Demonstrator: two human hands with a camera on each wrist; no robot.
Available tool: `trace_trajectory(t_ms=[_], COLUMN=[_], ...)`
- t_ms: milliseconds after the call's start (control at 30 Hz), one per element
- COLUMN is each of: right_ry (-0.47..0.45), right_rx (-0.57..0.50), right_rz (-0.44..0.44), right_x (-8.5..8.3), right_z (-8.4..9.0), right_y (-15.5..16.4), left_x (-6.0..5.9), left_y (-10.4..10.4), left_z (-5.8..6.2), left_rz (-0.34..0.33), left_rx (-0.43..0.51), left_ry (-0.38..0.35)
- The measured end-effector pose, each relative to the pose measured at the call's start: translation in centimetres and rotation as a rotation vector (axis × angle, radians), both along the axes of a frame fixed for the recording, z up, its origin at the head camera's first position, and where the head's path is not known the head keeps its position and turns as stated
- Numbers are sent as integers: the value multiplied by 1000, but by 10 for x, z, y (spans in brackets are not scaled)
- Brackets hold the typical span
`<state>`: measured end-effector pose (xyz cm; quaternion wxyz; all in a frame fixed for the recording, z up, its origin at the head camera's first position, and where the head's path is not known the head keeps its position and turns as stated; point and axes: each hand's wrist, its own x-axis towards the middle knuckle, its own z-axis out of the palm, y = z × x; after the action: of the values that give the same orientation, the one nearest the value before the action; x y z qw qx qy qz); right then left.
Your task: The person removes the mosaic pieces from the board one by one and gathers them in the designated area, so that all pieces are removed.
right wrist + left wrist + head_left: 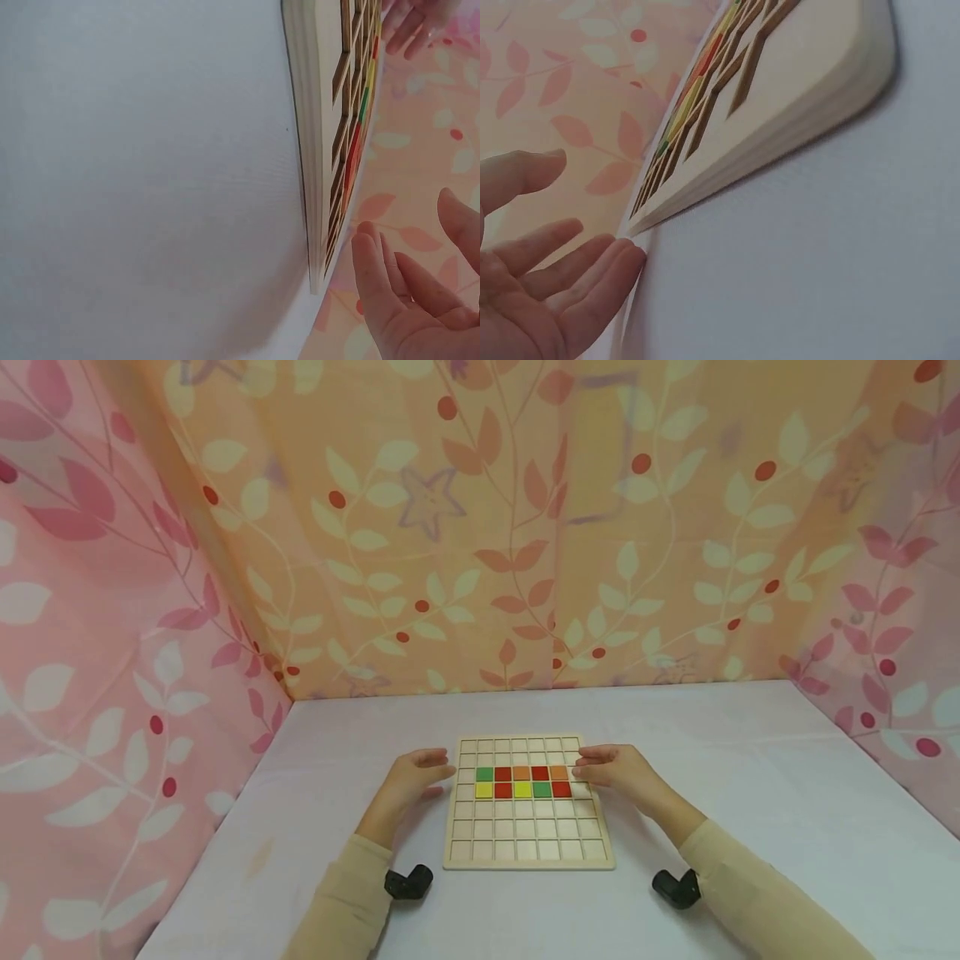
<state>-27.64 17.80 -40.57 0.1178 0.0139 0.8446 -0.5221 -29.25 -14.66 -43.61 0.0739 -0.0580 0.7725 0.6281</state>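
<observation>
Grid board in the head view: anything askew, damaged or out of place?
Nothing stands out. The wooden grid board lies flat and square on the white table, ten coloured tiles seated in two neat rows. The left hand and right hand flank it, fingers relaxed.

1. A white table (750, 777) fills the lower part of the head view.
2. Leaf-patterned curtains: orange curtain (525, 527) behind, pink curtain (112, 652) at the left, another pink one at the right.
</observation>
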Motion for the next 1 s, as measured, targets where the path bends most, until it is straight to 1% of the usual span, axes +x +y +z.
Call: trace_trajectory(t_ms=[133, 433, 633, 733, 867, 1000], right_ry=[-12, -6, -7, -2, -23, -54], right_rx=[-4, -30, -19, -4, 5, 15], right_rz=[-7, 27, 18, 20, 22, 13], right_x=[-4, -11, -14, -15, -18, -24], right_z=[-1, -3, -6, -6, -7, -9], right_y=[-2, -5, -7, -7, -8, -9], left_x=[0, 3, 2, 2, 2, 2], left_y=[2, 4, 6, 6, 6, 6], left_z=[-2, -2, -5, -8, -8, -7], left_rz=[-6, 26, -6, -22, -33, -40], left_rx=[-4, -31, -19, -30, -55, -54], left_ry=[-3, -56, -53, -58, -73, -76])
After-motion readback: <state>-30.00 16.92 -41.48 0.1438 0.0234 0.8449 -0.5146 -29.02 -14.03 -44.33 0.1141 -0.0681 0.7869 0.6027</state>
